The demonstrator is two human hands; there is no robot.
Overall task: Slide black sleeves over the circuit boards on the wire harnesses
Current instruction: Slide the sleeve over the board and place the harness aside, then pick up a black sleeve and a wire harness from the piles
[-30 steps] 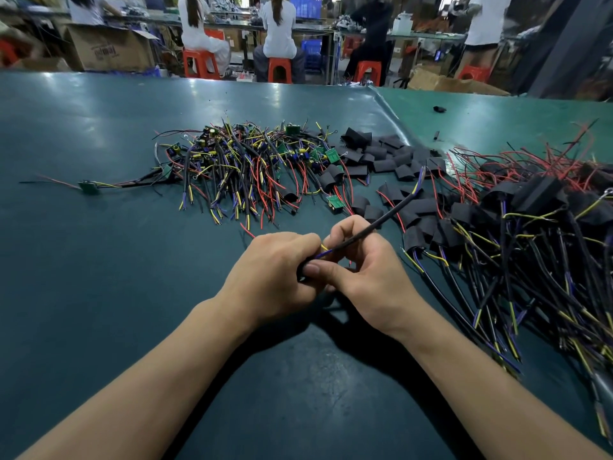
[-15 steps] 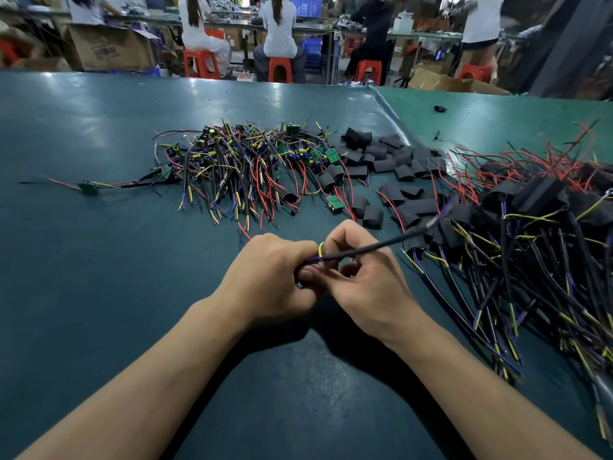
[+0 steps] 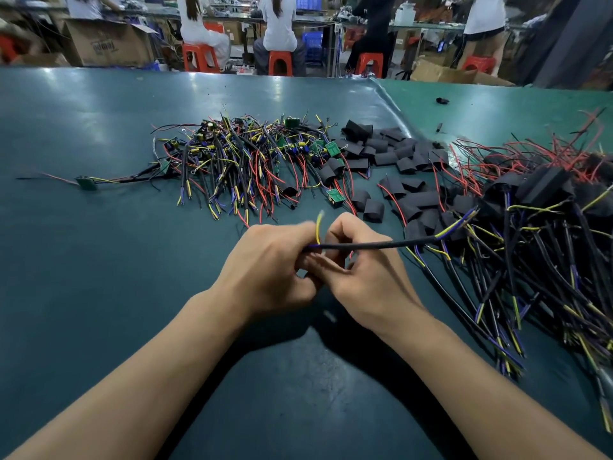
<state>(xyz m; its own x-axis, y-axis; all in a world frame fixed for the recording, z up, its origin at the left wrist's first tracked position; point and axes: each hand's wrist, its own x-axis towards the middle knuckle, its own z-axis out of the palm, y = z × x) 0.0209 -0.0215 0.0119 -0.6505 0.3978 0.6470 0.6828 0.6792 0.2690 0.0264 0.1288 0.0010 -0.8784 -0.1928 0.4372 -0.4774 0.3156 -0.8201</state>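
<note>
Two bare hands meet at the centre, left hand [image 3: 268, 270] and right hand [image 3: 361, 277] curled together, pinching one harness cable [image 3: 365, 245] that runs out toward 3 o'clock. Any board or sleeve is hidden inside the fingers. The risk, I judge: blind pushing could snag the sleeve or bend the thin yellow lead [image 3: 319, 227]. Loose black sleeves [image 3: 386, 151] lie at 1 o'clock, unsleeved harnesses [image 3: 245, 161] at 12, finished ones [image 3: 537, 207] at 3. A cardboard box [image 3: 106, 44] stands at 10 o'clock, contents unseen.

You have 2 hands [image 3: 275, 260] at work, 4 red stools [image 3: 200, 58] behind, and 2 cardboard boxes [image 3: 109, 44]; sleeves too many to count.
</note>
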